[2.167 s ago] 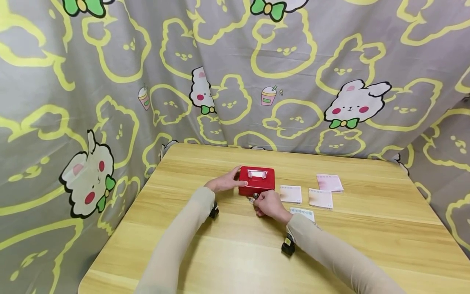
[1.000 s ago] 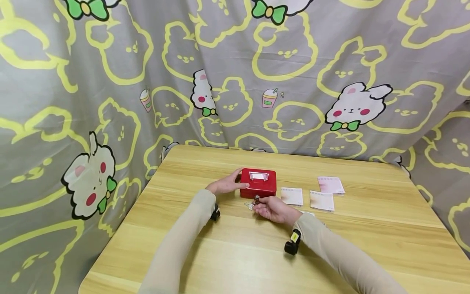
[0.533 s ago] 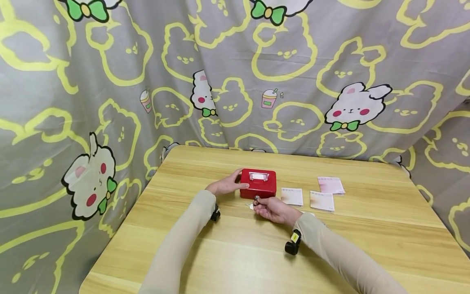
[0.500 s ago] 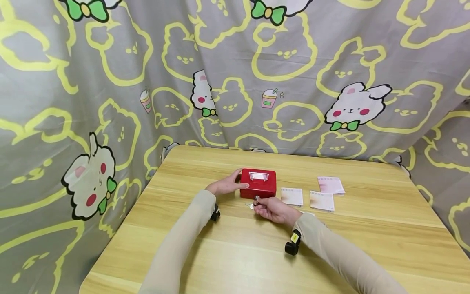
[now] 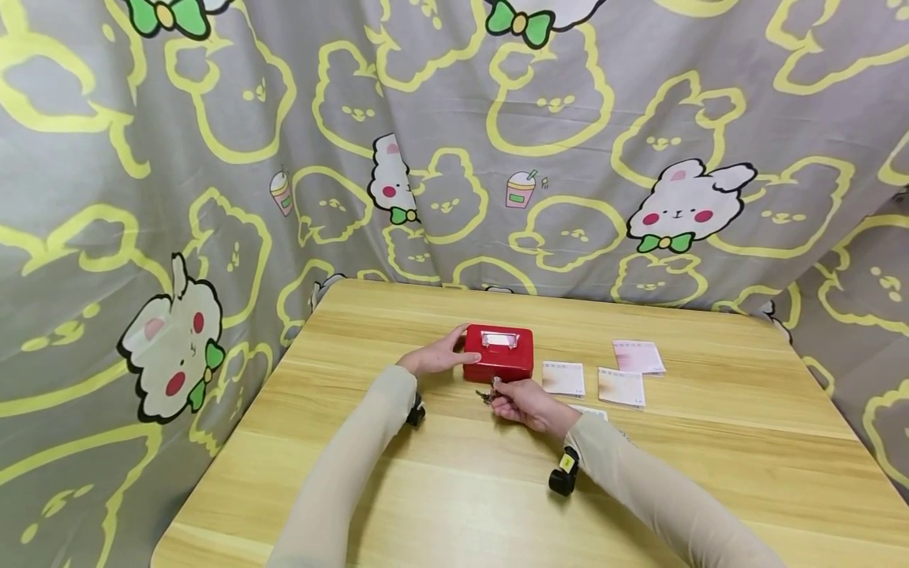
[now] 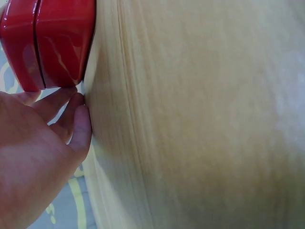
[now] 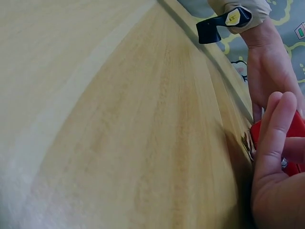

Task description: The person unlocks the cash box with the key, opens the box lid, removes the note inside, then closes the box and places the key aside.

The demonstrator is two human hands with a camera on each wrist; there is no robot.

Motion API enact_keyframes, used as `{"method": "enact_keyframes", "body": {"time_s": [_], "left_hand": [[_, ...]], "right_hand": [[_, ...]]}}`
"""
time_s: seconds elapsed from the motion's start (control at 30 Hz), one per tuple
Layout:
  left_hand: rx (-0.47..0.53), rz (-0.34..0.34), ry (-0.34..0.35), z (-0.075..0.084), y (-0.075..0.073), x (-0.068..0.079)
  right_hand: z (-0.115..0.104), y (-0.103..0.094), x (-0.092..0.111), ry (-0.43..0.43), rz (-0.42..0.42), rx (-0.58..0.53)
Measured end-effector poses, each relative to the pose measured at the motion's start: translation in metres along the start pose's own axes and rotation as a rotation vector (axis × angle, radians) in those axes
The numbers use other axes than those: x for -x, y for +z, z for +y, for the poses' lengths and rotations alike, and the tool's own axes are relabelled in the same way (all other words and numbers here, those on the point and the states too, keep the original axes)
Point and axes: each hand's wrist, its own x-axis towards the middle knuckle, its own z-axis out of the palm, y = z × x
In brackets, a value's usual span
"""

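A small red cash box point(image 5: 507, 361) with a metal handle on its lid stands closed on the table. My left hand point(image 5: 436, 356) rests against its left side, thumb on the lid edge; in the left wrist view, fingertips touch the red side wall point(image 6: 62, 43). At the front of the box, my right hand point(image 5: 529, 404) pinches a key between thumb and forefinger, right at the lock. Loose keys point(image 5: 486, 396) dangle to the left of those fingers. My fingers mostly hide the lock, so how far the key is in cannot be seen.
Right of the box lie several banknote-like papers: a pale one point(image 5: 563, 379) nearest it, another point(image 5: 621, 386), and a pinker one point(image 5: 639, 356) farther back. Part of a bluish one point(image 5: 592, 412) shows beside my right wrist. A patterned curtain point(image 5: 454, 118) hangs behind the wooden table point(image 5: 440, 473).
My right hand has rolled from knuckles-up to palm turned upward at the lock, then shifted slightly. The dangling keys have swung. My left hand has stayed on the box.
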Motion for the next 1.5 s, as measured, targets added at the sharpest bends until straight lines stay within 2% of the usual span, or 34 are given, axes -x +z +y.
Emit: {"method": "enact_keyframes", "body": {"time_s": [0.33,0.57,1.0,1.23,1.5], "left_hand": [[-0.001,0.009,0.0,0.001,-0.002,0.001],[-0.003,0.003,-0.015,-0.001,-0.002,-0.001],[-0.036,0.038,-0.002,0.001,0.0,0.0],[-0.079,0.058,-0.022,-0.001,0.001,-0.002],[-0.058,0.04,-0.023,0.002,0.002,0.0]], "right_hand": [[-0.001,-0.001,-0.005,-0.012,0.019,-0.014],[-0.001,-0.002,-0.005,-0.015,-0.002,-0.013],[-0.005,-0.004,-0.002,-0.018,-0.02,0.012],[0.004,0.003,-0.002,-0.023,-0.099,0.112],[0.008,0.009,-0.001,-0.035,-0.07,0.155]]}}
